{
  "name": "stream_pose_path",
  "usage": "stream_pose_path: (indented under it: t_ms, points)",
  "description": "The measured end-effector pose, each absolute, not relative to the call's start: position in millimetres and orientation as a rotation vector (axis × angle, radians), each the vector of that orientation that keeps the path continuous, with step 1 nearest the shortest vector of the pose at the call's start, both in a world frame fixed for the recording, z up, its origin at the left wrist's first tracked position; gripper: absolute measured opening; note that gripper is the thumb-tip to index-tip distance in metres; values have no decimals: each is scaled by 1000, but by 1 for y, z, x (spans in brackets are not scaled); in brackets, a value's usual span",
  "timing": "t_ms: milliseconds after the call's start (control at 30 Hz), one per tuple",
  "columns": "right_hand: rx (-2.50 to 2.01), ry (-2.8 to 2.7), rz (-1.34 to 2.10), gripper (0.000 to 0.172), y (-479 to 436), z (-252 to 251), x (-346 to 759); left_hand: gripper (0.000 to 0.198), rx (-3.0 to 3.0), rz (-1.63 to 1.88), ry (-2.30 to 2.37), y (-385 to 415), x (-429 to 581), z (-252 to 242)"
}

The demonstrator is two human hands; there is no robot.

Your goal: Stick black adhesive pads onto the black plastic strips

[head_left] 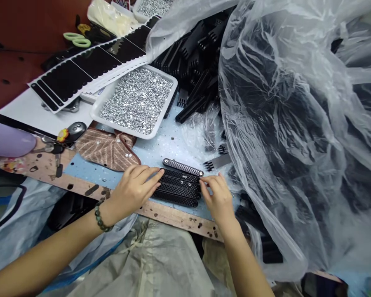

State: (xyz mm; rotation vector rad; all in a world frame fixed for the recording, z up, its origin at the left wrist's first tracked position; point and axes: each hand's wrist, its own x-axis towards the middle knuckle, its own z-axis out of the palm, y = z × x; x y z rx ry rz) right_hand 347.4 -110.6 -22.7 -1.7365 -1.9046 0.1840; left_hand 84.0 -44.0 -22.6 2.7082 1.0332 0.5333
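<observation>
1. Head view, the hands: left hand (pixel 136 187) just left of frame centre, low, fingers spread and bent at the left ends of the black textured strips (pixel 177 190); looks like touching, can't tell if gripping. Right hand (pixel 218 198) right of centre, low, thumb and index finger close together at the strips' right ends; too small to tell whether anything is pinched.
2. Head view, the strips: about five, side by side, lower centre of frame, on the blue-covered tabletop (pixel 156 149), near its wooden front edge (pixel 173 220). A few tiny silver pieces on top of them.
3. Head view, left and upper left: white plastic tray (pixel 120 125) full of small silver metal pieces (pixel 136 99), upper centre-left. Brown patterned cloth (pixel 103 149) below it, car key fob (pixel 77 130) beside the cloth. Black-printed sheets (pixel 80 68) behind the tray, green-handled scissors (pixel 81 42) above them. Beaded bracelet (pixel 100 216) on left wrist.
4. Head view, upper centre and right: heap of black toothed plastic parts (pixel 193 93); big clear plastic bag (pixel 266 90) fills most of the right side.
</observation>
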Motion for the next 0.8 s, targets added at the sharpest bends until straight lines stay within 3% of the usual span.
stream_pose_path:
  t_ms: [267,567,800]
  points:
    - [-1786,-1762,335,7,-108,-28,345,19,2723,615,1031,-32,95,-18]
    - [-1767,-2053,86,14,-116,-25,347,13,2709,682,1069,-23,103,-17]
    - [-1729,-2245,-130,22,-120,-21,346,31,2861,599,856,-30,83,-25]
